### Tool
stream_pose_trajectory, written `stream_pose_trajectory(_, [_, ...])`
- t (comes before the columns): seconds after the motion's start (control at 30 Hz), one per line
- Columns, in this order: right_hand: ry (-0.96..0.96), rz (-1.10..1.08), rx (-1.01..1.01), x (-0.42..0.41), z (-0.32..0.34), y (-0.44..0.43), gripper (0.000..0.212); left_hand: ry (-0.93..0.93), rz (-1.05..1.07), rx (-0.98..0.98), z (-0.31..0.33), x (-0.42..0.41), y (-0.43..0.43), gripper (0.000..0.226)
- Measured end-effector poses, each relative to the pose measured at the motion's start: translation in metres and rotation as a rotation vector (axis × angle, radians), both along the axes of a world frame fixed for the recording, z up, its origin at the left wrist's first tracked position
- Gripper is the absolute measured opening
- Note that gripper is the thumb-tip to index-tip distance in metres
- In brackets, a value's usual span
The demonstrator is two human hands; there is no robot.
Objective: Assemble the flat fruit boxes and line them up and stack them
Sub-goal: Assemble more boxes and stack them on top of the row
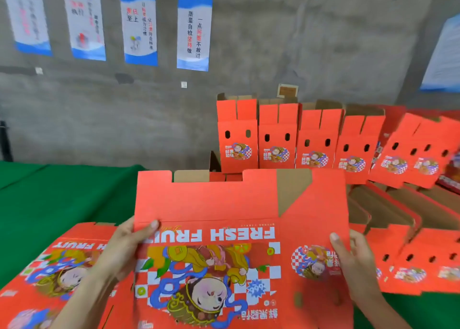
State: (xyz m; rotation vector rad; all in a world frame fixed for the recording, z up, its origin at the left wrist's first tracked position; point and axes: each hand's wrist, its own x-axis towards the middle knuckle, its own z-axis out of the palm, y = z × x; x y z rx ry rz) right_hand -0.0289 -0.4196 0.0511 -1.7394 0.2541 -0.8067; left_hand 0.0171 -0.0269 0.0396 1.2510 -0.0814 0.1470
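wall (pixel 298 42): grey concrete, fills the upper half of the frame.
table (pixel 49 199): green cover, visible mid left and as a strip at lower right.
box (pixel 211 204): flat, red, held up at centre and lower centre, clear of the table. Printed face toward the camera, "FRESH FRUIT" and the cartoon figure upside down. Brown cardboard shows at its top edge.
row (pixel 277 139): assembled red boxes standing mid right, behind the box, by the wall. Four stand straight, side by side and touching, top flaps open. Those further right lean.
flats (pixel 49 266): more flat red boxes lying on the table at lower left, print up, under the left forearm.
pile (pixel 410 241): red boxes lying down at right and lower right, brown insides showing.
posters (pixel 194 32): four, blue and white, upper left on the wall.
left hand (pixel 122 249): grips the box's left edge, thumb on the front face, fingers behind it, hidden.
right hand (pixel 353 256): grips the box's right edge, thumb on the front, fingers curled behind.
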Motion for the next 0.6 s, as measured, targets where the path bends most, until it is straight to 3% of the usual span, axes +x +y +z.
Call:
stream_pose_trajectory(0.07, [-0.025,-0.104,-0.132,-0.014,0.005,-0.008,0.050,-0.004,-0.014,-0.004,-0.004,-0.006,-0.016,0.030])
stream_pose_trajectory(0.13, [-0.101,-0.229,-0.422,-0.025,0.011,-0.012,0.051,0.008,-0.052,-0.023,-0.011,-0.014,-0.034,0.030])
stream_pose_trajectory(0.27, [-0.184,-0.011,-0.670,-0.039,0.021,0.006,0.036,0.030,-0.090,-0.039,-0.014,-0.030,-0.062,0.029])
stream_pose_trajectory(0.4, [0.020,0.120,-0.482,-0.047,0.038,0.001,0.032,-0.015,-0.138,-0.031,-0.015,-0.048,-0.085,0.012])
stream_pose_trajectory(0.53, [0.324,0.320,-0.419,-0.058,0.050,-0.023,0.005,-0.014,-0.176,-0.010,-0.020,-0.062,-0.102,0.014])
stream_pose_trajectory(0.6, [0.441,0.427,-0.317,-0.067,0.054,-0.032,0.006,-0.006,-0.184,-0.002,-0.025,-0.065,-0.110,0.024])
